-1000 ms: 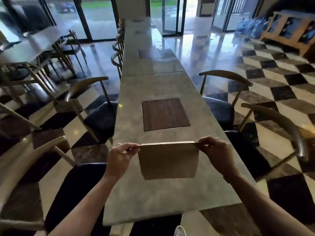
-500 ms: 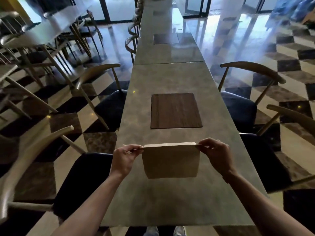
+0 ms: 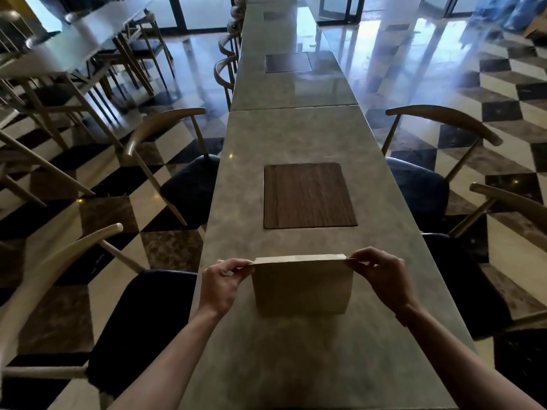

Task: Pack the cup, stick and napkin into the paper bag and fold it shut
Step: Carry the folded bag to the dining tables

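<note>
A brown paper bag [image 3: 302, 287] stands upright on the grey stone table [image 3: 296, 365], its top edge folded flat. My left hand [image 3: 223, 281] pinches the top left corner of the bag. My right hand [image 3: 381, 276] pinches the top right corner. Both hands hold the fold stretched straight between them. No cup, stick or napkin shows outside the bag; the closed top hides whatever is inside.
A dark wooden inlay panel [image 3: 309, 195] sits in the table beyond the bag. Wooden chairs with dark seats stand on the left [image 3: 180, 184] and on the right [image 3: 426, 184]. The long table runs away over a checkered floor.
The camera has tilted downward, so the table and bag sit higher in view. Both hands keep the same pinch on the bag's top corners; the bag stays upright in place.
</note>
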### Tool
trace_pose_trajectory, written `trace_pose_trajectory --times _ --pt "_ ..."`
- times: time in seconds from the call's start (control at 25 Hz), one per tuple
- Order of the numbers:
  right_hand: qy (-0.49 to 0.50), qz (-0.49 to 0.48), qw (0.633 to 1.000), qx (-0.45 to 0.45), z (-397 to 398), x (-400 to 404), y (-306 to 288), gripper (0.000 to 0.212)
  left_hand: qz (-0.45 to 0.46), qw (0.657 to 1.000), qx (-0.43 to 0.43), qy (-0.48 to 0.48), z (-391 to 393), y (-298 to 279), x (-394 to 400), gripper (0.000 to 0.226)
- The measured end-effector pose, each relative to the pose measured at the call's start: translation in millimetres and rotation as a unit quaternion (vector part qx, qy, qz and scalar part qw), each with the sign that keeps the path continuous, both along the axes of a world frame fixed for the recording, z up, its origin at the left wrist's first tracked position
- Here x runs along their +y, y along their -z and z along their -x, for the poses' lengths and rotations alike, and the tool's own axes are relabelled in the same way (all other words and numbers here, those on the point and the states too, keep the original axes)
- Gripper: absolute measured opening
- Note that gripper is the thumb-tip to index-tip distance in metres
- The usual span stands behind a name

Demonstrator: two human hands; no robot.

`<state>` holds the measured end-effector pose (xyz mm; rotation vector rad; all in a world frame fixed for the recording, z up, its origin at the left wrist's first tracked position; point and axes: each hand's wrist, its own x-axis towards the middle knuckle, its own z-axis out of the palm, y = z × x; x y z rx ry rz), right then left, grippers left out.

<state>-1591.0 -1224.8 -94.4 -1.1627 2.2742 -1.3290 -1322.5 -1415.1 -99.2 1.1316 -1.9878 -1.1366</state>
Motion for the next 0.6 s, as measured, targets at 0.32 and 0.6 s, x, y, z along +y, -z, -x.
trace_pose_trajectory --times 0.32,0.6 --pt "0.000 -0.007 0.999 -0.039 0.9 6.5 4.6 0.017 -0.016 1.000 0.005 0.007 3.2 5.7 3.2 0.018" --pt "-0.001 -0.013 0.999 -0.049 -2.8 8.7 -3.3 0.020 -0.023 0.999 0.021 0.025 0.5 0.7 6.7 0.020"
